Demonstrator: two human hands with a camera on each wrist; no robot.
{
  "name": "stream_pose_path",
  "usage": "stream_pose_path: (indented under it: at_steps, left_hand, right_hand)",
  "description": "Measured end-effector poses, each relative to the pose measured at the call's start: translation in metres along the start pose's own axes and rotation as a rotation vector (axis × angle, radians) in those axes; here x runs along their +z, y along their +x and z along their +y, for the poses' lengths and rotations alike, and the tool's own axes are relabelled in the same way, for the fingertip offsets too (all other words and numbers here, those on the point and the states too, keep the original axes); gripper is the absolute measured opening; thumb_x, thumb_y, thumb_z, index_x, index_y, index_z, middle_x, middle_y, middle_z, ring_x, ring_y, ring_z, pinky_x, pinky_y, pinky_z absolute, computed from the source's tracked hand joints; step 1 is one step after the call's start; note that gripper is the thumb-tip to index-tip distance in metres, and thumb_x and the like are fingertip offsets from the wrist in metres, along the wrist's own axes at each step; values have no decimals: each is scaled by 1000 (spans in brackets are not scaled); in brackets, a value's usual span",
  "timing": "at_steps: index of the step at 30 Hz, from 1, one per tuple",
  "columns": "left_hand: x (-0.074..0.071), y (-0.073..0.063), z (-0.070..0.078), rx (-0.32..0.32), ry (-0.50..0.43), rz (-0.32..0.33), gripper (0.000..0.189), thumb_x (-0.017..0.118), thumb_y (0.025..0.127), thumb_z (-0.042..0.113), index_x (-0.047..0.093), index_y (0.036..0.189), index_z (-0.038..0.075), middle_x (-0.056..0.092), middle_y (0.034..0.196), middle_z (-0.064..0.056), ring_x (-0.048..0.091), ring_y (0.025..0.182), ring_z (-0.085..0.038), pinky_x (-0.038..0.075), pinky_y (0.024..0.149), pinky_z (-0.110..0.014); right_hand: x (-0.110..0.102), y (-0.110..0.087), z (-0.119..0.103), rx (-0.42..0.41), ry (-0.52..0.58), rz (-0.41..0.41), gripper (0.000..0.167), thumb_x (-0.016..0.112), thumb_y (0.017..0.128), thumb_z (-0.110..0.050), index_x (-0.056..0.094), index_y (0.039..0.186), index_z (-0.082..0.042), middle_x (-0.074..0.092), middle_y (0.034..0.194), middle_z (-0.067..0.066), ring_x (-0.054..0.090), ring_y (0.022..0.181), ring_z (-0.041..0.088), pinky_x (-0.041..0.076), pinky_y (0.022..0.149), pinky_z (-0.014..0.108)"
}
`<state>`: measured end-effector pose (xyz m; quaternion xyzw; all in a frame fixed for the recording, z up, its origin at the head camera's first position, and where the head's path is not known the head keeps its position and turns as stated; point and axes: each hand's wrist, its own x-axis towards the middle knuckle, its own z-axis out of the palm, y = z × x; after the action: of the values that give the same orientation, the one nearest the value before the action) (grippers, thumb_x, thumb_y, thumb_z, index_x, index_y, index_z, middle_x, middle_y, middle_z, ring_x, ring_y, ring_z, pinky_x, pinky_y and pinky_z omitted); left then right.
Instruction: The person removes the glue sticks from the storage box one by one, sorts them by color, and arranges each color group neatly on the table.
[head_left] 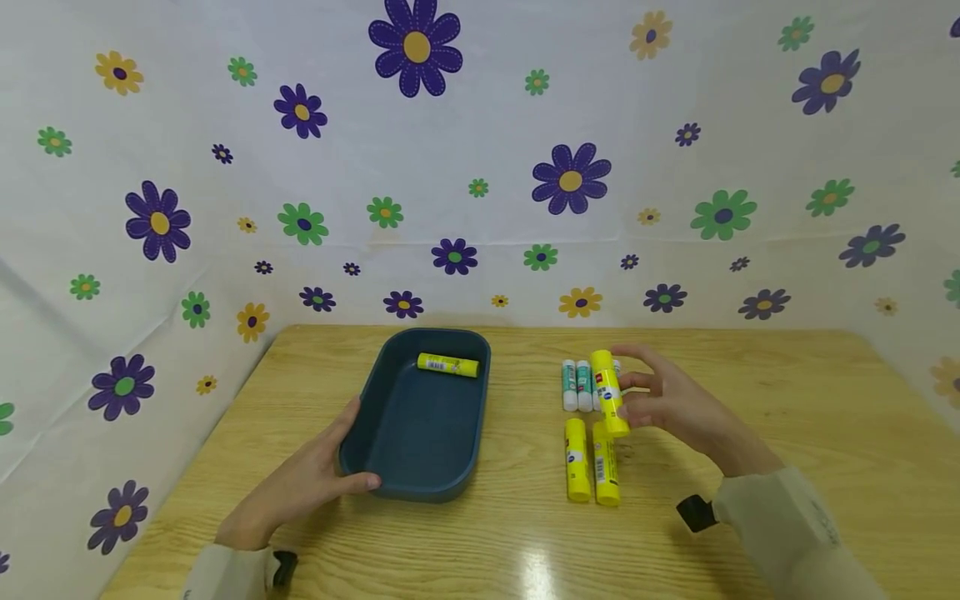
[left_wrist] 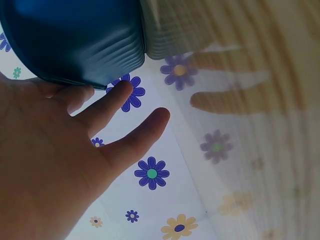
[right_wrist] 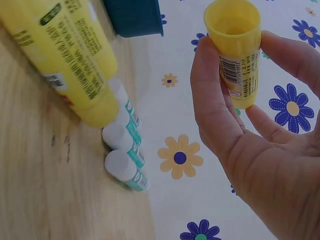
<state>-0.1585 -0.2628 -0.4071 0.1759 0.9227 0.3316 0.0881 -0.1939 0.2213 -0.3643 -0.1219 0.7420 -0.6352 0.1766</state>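
Note:
My right hand [head_left: 675, 408] pinches a yellow glue stick [head_left: 610, 392] between thumb and fingers, over the row of smaller glue sticks. The right wrist view shows the held stick's hollow end [right_wrist: 233, 20] and a barcode label. My left hand [head_left: 315, 471] touches the left wall and near corner of a dark blue tray [head_left: 420, 433], its fingers extended in the left wrist view. A yellow glue stick [head_left: 447, 365] lies in the far end of the tray. Two more yellow glue sticks, one [head_left: 576, 458] left of the other [head_left: 607, 471], lie side by side near my right hand.
Several smaller white-and-teal glue sticks [head_left: 584, 387] lie in a row behind the yellow pair, partly hidden by the held one. The wooden table [head_left: 510, 533] ends at a flower-printed cloth [head_left: 495, 150] at the back and sides.

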Motion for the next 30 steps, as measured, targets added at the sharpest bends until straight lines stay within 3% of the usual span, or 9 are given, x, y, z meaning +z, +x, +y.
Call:
stream_pose_path:
  at_steps: [2, 5, 7, 13, 19, 22, 26, 29, 30]
  left_hand:
    - [1, 1, 0, 0, -16, -5, 113, 80, 88, 43, 6, 162, -1, 11, 165, -27, 53, 81, -18, 44, 83, -36]
    - [1, 3, -1, -7, -50, -22, 113, 80, 88, 41, 5, 162, 1, 9, 165, -27, 44, 59, -12, 43, 71, -30]
    - [2, 3, -2, -6, -72, -25, 114, 81, 88, 40, 4, 162, 2, 9, 165, -27, 43, 54, -11, 43, 63, -28]
    - [0, 2, -2, 14, -98, -21, 114, 81, 87, 37, 3, 162, 0, 8, 165, -30, 42, 51, -9, 42, 56, -28]
    - [-1, -1, -2, -8, -105, -24, 113, 81, 88, 36, 4, 162, 2, 9, 166, -27, 45, 52, -10, 43, 55, -27]
    - [-1, 0, -1, 3, -78, -17, 113, 81, 88, 37, 4, 162, 1, 9, 165, -28, 44, 56, -14, 44, 62, -28]
    - [-1, 0, -1, 20, -27, 5, 113, 80, 88, 41, 7, 161, -2, 10, 165, -29, 58, 99, -29, 48, 91, -44]
    - [0, 0, -1, 14, -8, 10, 113, 80, 87, 44, 8, 161, -2, 12, 164, -29, 49, 119, -34, 42, 100, -53]
    - [0, 0, -1, 3, -13, 5, 113, 80, 88, 43, 7, 161, -1, 11, 165, -28, 54, 111, -33, 45, 96, -50]
  right_hand:
    - [-2, -5, 3, 3, -2, 10, 87, 68, 89, 3, 15, 159, -4, 46, 127, 28, 63, 91, 25, 58, 81, 34]
    - [-4, -12, 8, 24, -14, 34, 88, 69, 89, 2, 15, 158, -3, 46, 128, 29, 63, 95, 26, 58, 81, 35]
    - [-6, -17, 11, 41, -19, 45, 89, 70, 89, 1, 14, 158, -4, 47, 129, 29, 64, 96, 28, 58, 82, 35]
    - [-10, -28, 23, 109, -47, 72, 92, 73, 86, 2, 15, 158, -2, 48, 125, 26, 61, 96, 29, 58, 79, 36]
    - [-9, -33, 35, 162, -113, 73, 91, 75, 84, 0, 19, 156, -1, 50, 127, 27, 59, 100, 30, 57, 80, 36]
    - [-6, -34, 40, 163, -130, 55, 89, 75, 84, -1, 22, 155, 0, 53, 123, 25, 58, 100, 31, 56, 78, 36]
    - [-2, -34, 43, 184, -159, 46, 86, 75, 83, -2, 23, 153, 1, 55, 117, 22, 56, 95, 29, 55, 76, 36]
    - [1, -34, 43, 206, -180, 44, 85, 74, 83, -1, 23, 151, 2, 55, 112, 19, 55, 91, 28, 54, 74, 36]
    - [2, -35, 44, 208, -180, 41, 85, 74, 82, -1, 23, 151, 3, 55, 111, 19, 55, 90, 27, 55, 74, 35]
